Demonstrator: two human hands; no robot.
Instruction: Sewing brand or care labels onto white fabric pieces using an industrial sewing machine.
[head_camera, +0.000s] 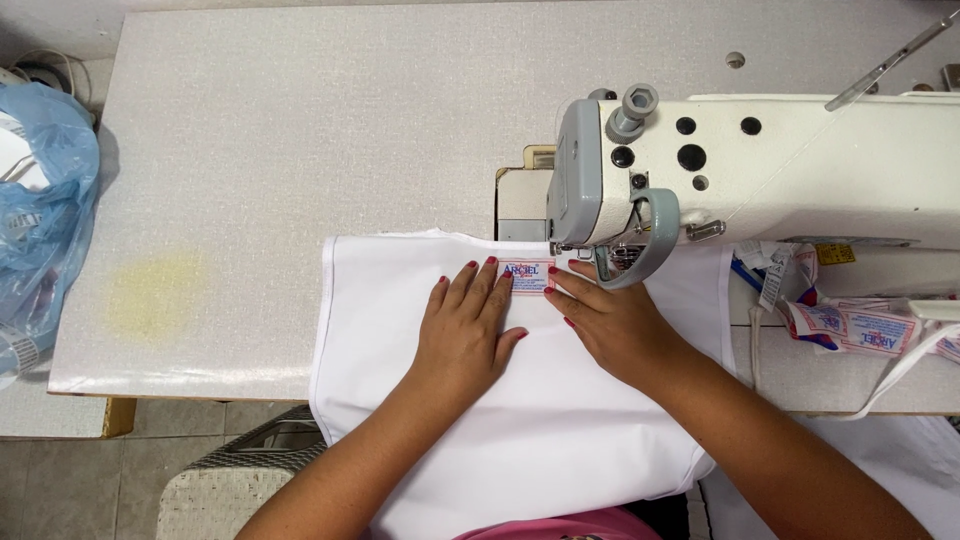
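Head view is looking straight down on a white sewing machine (760, 165), and every place below is being given relative to that machine. A white fabric panel (520, 400) is lying flat on the pale tabletop (300, 130), its upper edge running under the machine's needle end and its lower part hanging over the table's near edge toward the person. A small rectangular label (528, 276) with a red border and blue print is sitting on the fabric, just to the left of the presser foot (607, 258).

The left hand (468, 325) is resting palm down on the fabric, left of the needle end, with fingers spread and flat; its fingertips are pressing on the label's left edge, and it is gripping nothing. The right hand (612, 320) is lying directly below the machine's head, fingers extended and close together, its fingertips touching the label's right and lower edge; it is likewise pressing rather than clasping. The two hands are sitting just beside each other with the label between their fingertips.

A strip of similar labels (850, 328) is trailing over the table below the machine's right part. A blue plastic bag (40, 190) is lying well to the left of the machine, at the table's far left edge.
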